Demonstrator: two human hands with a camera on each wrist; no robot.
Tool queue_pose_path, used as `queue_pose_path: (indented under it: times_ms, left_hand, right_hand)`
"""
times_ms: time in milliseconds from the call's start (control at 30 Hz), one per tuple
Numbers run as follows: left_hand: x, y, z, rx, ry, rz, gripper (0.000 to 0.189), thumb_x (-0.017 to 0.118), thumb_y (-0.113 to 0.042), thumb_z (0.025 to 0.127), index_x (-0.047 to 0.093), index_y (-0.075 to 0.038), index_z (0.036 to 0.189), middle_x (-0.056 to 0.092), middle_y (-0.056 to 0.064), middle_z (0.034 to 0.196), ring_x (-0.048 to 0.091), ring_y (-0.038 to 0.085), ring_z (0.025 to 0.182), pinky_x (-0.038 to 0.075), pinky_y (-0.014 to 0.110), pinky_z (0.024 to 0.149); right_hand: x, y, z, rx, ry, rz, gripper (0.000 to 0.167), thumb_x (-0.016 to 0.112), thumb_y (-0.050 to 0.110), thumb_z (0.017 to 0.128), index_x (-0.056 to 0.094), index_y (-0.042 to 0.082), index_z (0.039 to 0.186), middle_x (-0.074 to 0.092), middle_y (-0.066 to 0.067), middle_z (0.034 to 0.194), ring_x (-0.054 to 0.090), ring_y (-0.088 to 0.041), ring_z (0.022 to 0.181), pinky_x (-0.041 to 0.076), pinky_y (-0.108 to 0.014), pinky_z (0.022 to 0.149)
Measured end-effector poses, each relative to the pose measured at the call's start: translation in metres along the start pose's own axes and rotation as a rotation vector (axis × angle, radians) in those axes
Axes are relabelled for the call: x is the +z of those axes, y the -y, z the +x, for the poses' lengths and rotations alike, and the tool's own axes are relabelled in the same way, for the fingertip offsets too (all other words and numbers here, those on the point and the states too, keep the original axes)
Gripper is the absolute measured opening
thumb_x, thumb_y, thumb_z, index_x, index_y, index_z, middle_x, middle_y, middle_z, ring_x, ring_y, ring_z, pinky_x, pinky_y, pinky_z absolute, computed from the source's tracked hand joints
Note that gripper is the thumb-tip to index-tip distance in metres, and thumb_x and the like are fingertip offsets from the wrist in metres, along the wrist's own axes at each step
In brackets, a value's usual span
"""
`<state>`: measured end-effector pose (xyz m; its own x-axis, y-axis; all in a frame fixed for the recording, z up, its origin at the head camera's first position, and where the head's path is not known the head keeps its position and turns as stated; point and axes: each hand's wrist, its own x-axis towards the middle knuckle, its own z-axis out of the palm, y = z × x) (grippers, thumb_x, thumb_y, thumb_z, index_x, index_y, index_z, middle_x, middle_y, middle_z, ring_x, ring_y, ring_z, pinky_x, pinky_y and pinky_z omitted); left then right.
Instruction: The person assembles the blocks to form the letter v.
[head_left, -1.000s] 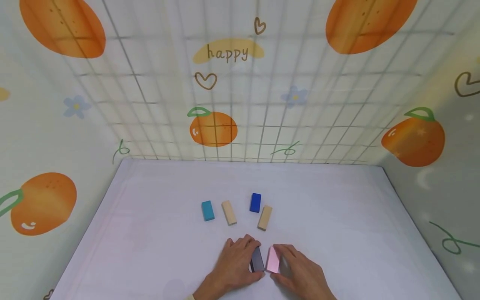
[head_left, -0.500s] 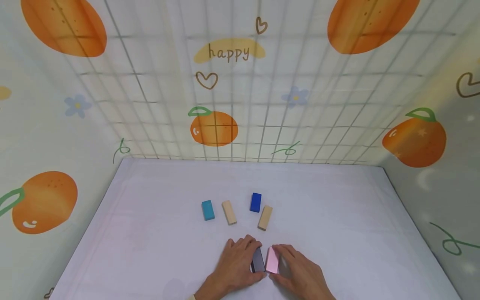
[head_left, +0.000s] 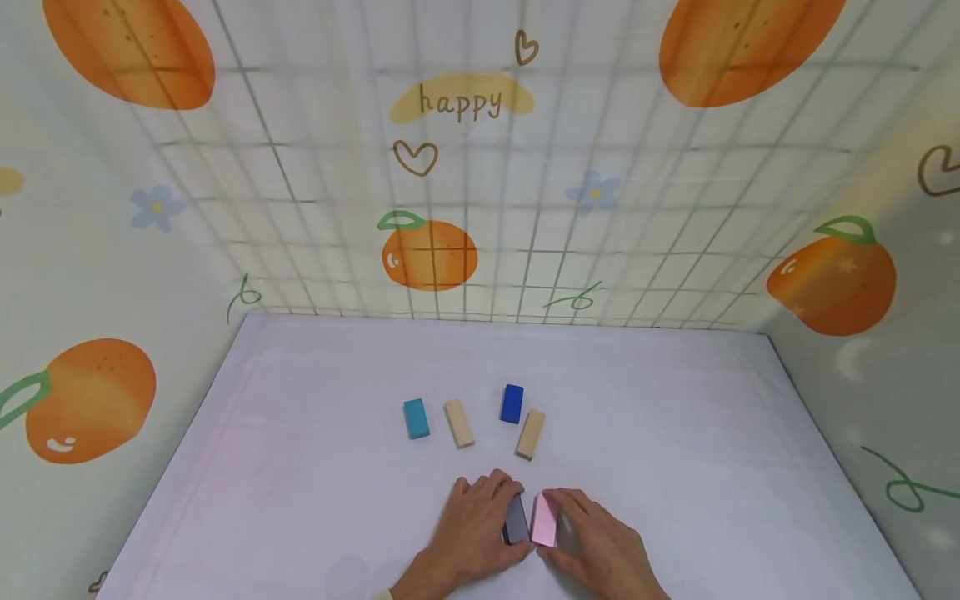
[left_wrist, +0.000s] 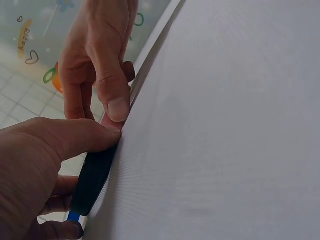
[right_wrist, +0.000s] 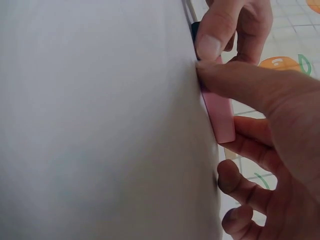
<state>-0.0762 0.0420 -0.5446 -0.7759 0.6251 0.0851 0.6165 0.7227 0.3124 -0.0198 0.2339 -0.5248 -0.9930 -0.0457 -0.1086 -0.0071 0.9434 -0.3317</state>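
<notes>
My left hand (head_left: 472, 525) pinches a dark grey block (head_left: 516, 520) between thumb and fingers, down on the white tabletop. Just to its right, my right hand (head_left: 600, 537) pinches a pink block (head_left: 544, 520) the same way. A narrow gap parts the two blocks in the head view, and the thumbs sit close together at their near ends. In the left wrist view the grey block (left_wrist: 95, 175) looks almost black under the left thumb. From the right wrist, the pink block (right_wrist: 220, 115) shows below the right thumb, with its end against a finger.
Beyond the hands lie a teal block (head_left: 416, 418), a plain wooden block (head_left: 459, 423), a blue block (head_left: 512, 403) and another wooden block (head_left: 531, 434). A white tabletop (head_left: 300, 467) carries them. Printed fabric (head_left: 330, 208) walls it in at the back and both sides.
The pink block has shifted very slightly left, towards the grey block. Both hands keep their hold, and the other blocks stay where they were; the whole view drifts a little.
</notes>
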Motion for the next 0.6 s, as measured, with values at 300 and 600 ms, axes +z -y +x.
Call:
queue_pose_path:
  times_ms: [300, 600]
  left_hand:
    - [0.0033, 0.0009, -0.0006, -0.001, -0.013, -0.030, 0.064, 0.078, -0.058, 0.079, 0.061, -0.021, 0.129, 0.058, -0.006, 0.121, 0.057, 0.008, 0.102, 0.036, 0.030, 0.077]
    - [0.0038, 0.0013, -0.0004, -0.005, 0.009, -0.017, 0.068, 0.076, -0.061, 0.080, 0.058, -0.022, 0.133, 0.057, -0.006, 0.123, 0.056, 0.008, 0.102, 0.037, 0.030, 0.078]
  right_hand:
    - [-0.0001, 0.0020, 0.0013, 0.005, 0.002, 0.000, 0.074, 0.093, 0.040, 0.070, 0.063, 0.016, 0.133, 0.064, -0.001, 0.129, 0.063, -0.025, 0.117, 0.053, -0.048, 0.093]
    - [0.0003, 0.0002, 0.0017, 0.001, 0.003, -0.007, 0.076, 0.092, 0.042, 0.070, 0.062, 0.016, 0.136, 0.063, -0.001, 0.132, 0.061, -0.025, 0.120, 0.052, -0.048, 0.094]
